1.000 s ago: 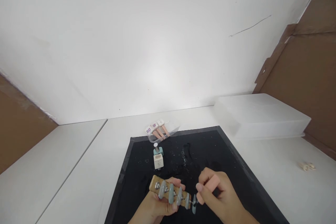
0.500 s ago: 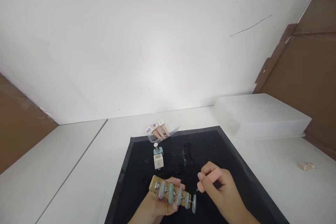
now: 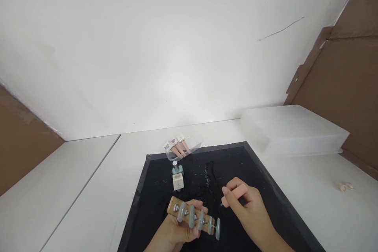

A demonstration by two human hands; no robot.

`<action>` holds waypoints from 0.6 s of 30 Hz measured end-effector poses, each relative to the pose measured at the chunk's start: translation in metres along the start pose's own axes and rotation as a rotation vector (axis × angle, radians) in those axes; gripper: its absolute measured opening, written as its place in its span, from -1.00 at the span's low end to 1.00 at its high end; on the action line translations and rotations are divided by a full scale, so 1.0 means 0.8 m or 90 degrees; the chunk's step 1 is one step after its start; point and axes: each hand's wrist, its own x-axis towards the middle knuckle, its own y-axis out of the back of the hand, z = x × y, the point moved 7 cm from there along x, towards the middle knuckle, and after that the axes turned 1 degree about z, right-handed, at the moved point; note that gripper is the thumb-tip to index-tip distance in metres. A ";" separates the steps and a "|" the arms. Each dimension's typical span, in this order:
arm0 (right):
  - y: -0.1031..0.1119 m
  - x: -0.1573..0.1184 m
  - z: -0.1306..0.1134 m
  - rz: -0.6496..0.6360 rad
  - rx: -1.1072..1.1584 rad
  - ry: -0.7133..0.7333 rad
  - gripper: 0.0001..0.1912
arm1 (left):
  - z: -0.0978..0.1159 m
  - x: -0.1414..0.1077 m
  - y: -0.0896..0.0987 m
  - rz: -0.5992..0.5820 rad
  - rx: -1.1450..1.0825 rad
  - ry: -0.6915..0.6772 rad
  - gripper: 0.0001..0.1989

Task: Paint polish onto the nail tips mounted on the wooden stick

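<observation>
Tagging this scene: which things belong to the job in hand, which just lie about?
In the job:
wooden block with five nail tips, in the left hand
pink handle, in the right hand
white bottle, probably

Likely just lying about:
clear tray with pink-handled items
translucent box
pale rings

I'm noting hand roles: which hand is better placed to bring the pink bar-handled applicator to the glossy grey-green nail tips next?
The right hand, probably: it pinches that applicator beside the nail tips. The left hand is occupied holding the tan rectangular wooden block that carries them.
</observation>
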 end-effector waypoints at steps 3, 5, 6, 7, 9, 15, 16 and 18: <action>0.003 0.000 -0.003 0.012 -0.007 0.009 -0.61 | 0.011 -0.007 -0.014 0.013 -0.003 0.017 -0.58; 0.003 0.000 -0.008 0.008 -0.013 0.021 -0.62 | 0.021 -0.014 -0.018 0.098 -0.022 0.054 -0.57; 0.003 0.000 -0.011 0.002 -0.015 0.024 -0.62 | 0.026 -0.018 -0.024 0.116 -0.026 0.074 -0.54; 0.003 0.000 -0.014 -0.005 -0.017 0.025 -0.63 | 0.030 -0.021 -0.030 0.125 -0.031 0.090 -0.56; 0.001 0.001 -0.019 -0.022 -0.017 0.023 -0.63 | 0.036 -0.024 -0.040 0.126 -0.039 0.109 -0.56; -0.004 -0.003 -0.020 -0.067 0.068 -0.015 -0.67 | 0.030 -0.021 -0.036 0.117 -0.042 0.132 -0.49; -0.005 -0.003 -0.017 -0.072 0.093 -0.033 -0.71 | 0.028 -0.021 -0.034 0.112 -0.041 0.136 -0.47; -0.007 -0.004 -0.010 -0.079 0.146 -0.072 -0.80 | 0.025 -0.020 -0.034 0.103 -0.038 0.144 -0.43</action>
